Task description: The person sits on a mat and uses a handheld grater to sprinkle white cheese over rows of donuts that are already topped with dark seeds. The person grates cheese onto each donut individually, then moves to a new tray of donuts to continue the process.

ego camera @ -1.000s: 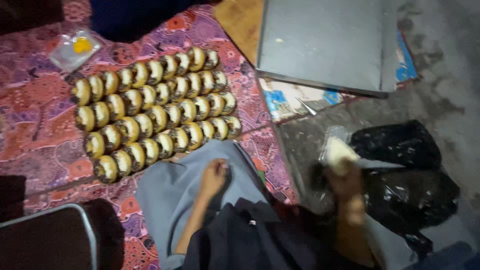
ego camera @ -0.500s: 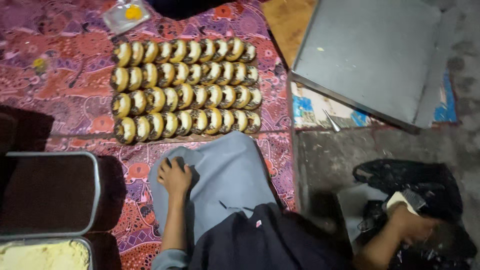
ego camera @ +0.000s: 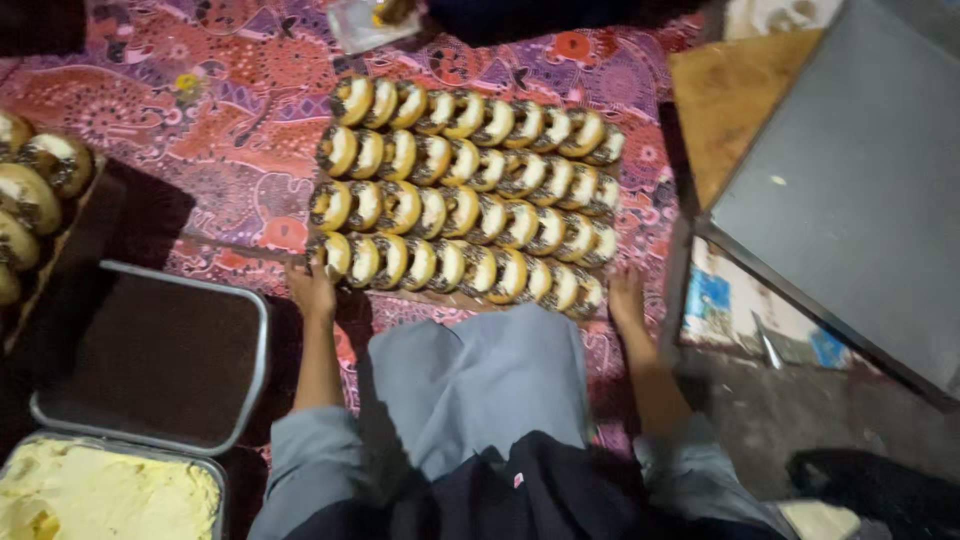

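Reaching down with both hands to a board of filled doughnuts (ego camera: 465,190) on the patterned mat (ego camera: 200,110): four rows, roughly nine or ten each, exact count blurred. Left hand (ego camera: 312,290) at the near left corner, right hand (ego camera: 626,295) at the near right corner, well apart; grip hidden, cannot tell. One empty metal tray (ego camera: 150,355), one tray of cream (ego camera: 100,495) to the left

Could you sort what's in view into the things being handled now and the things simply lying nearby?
In hand: left hand and right hand at the near edge of the board of filled buns.

Lying about: empty metal tray, tub of yellow cream, grey sheet, patterned mat.
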